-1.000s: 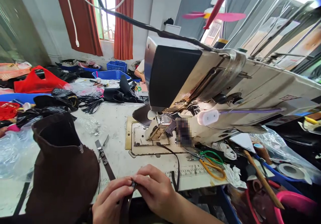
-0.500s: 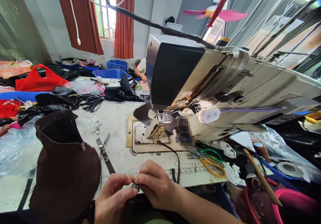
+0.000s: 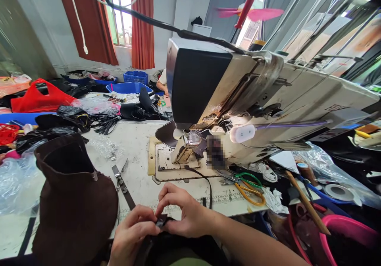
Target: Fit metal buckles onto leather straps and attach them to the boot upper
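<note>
Low in the head view, my left hand (image 3: pixel 129 230) pinches a dark strap with a small shiny metal piece (image 3: pixel 161 220). My right hand (image 3: pixel 186 212) grips the same strap from the right, its thumb and bent index finger forming a loop. Part of the strap is hidden behind my fingers. Just beyond my left hand lies another dark strap with metal fittings (image 3: pixel 126 193). To the left stands a dark brown leather piece (image 3: pixel 77 210), shaped like a boot or pouch, with its top gaping. The sewing machine (image 3: pixel 201 85) rises beyond my hands.
Right of the machine bed are green-handled and orange-handled scissors (image 3: pixel 248 192), a wooden-handled hammer (image 3: pixel 308 202) and a tape roll (image 3: pixel 339 191). Pink tubs (image 3: pixel 336 222) sit below the table edge. Across the table, a co-worker's arm (image 3: pixel 162 85) shows near a blue bin (image 3: pixel 131 87).
My right index finger has risen and bent away from the metal piece, opening a loop with the thumb. My left hand keeps its pinch. The whole view has shifted slightly.
</note>
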The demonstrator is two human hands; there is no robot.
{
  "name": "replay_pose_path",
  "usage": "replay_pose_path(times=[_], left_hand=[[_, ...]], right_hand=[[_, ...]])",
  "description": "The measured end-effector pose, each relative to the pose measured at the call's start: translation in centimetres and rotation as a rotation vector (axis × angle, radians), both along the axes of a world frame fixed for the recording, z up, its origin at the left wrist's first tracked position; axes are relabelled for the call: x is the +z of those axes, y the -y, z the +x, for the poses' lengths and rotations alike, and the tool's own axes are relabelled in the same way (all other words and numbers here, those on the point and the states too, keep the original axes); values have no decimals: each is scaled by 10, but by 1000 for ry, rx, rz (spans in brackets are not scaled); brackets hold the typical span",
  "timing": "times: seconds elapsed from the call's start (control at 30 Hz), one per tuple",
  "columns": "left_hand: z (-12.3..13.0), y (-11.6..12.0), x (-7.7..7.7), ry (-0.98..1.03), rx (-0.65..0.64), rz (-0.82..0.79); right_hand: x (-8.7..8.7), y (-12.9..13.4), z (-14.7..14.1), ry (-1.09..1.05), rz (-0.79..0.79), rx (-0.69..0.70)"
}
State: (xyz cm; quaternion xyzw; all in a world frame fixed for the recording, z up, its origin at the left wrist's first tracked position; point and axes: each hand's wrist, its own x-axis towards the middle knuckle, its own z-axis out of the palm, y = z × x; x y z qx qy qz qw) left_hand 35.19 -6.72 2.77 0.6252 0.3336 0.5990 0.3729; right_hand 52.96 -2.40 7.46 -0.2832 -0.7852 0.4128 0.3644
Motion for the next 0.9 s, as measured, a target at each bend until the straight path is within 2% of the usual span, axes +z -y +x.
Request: replay_pose_path(times=[0.17,0.3,0.5,0.63,0.7,0.77,0.9], left_hand=[[-12,-10,-1,-111,-122,194],[-11,-12,-2,-125,-68,265],[-3,-8,-4,-80,6,262],[0,-6,-9,-40,-6,231],[2,-6,-10,-16,24,210],[4,-7,-9,-4,50,174],[5,-9,-5,16,33,129]], right_hand=[[-1,0,-1,-93,4,0],[-8,2,-3,-158,60,-33],[-15,2,-1,-123,141,-48],[-13,3,0,-100,212,-17],[-12,4,-1,-71,224,-47],[-12,5,-1,-47,301,-134],[-15,7,-1,4,641,-245]])
